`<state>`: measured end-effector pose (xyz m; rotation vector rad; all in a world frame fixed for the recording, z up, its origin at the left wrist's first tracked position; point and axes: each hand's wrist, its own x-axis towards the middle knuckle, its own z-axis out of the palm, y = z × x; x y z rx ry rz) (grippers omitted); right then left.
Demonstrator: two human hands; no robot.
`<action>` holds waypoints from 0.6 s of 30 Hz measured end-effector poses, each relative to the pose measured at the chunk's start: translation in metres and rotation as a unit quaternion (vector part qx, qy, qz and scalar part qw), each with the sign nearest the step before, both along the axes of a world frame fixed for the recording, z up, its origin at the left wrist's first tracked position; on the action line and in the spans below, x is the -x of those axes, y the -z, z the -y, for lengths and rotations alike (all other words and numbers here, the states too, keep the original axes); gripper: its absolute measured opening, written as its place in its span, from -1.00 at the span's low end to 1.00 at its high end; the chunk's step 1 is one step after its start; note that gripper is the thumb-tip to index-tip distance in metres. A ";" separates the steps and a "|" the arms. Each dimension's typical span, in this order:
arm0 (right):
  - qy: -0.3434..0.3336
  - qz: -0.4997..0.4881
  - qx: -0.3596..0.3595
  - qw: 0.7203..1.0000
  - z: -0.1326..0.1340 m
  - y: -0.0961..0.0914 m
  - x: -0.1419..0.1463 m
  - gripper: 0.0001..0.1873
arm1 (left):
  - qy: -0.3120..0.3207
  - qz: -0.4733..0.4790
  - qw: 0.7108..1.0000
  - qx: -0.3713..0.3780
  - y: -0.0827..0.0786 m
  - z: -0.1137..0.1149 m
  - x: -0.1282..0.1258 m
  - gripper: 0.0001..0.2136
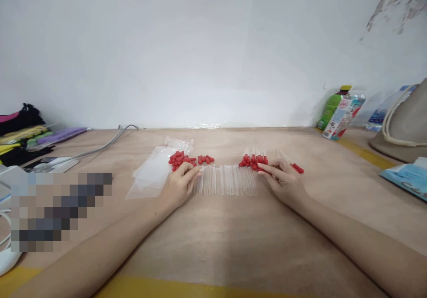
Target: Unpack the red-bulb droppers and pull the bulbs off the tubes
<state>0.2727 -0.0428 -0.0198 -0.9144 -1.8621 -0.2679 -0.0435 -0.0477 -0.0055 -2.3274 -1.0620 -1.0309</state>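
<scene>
A row of thin clear dropper tubes (227, 180) lies side by side on the table between my hands. My left hand (180, 184) is at the row's left end, its fingertips against the outermost tubes. Just beyond that hand is a pile of loose red rubber bulbs (178, 158), with a few more red bulbs (206, 159) to its right. My right hand (285, 183) rests at the row's right end, thumb and fingers apart, index fingertip by a cluster of red-capped droppers (251, 160). Behind this hand lie more red-tipped droppers (298, 168), partly hidden.
Clear plastic bags (150, 171) lie left of the bulbs. A grey cable (110, 143) runs to folded cloths (23, 126) at far left. Bottles (333, 106), a beige hat (407, 115) and a blue packet (408, 178) stand or lie at right. A white wall (213, 58) closes the back.
</scene>
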 end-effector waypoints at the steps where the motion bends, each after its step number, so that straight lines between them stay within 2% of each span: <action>1: 0.013 -0.007 0.015 1.000 -0.003 0.001 -0.002 -0.77 | -0.016 -0.004 1.000 0.010 0.001 -0.001 0.001 -0.77; 5: 0.052 -0.025 0.066 0.996 -0.010 0.002 -0.014 -0.73 | -0.019 -0.016 0.999 0.035 0.001 -0.003 0.003 -0.65; 9: 0.072 -0.040 0.133 0.988 -0.012 0.001 -0.027 -0.75 | 0.007 0.005 1.000 0.018 0.001 -0.003 0.003 -0.72; 13: 0.006 0.007 0.152 0.988 -0.012 0.000 -0.034 -0.83 | 0.006 -0.001 1.000 0.013 0.004 -0.003 0.003 -0.81; 18: -0.061 0.067 0.167 0.982 -0.014 0.002 -0.033 -0.85 | -0.008 -0.024 0.999 0.029 0.006 -0.003 0.002 -0.83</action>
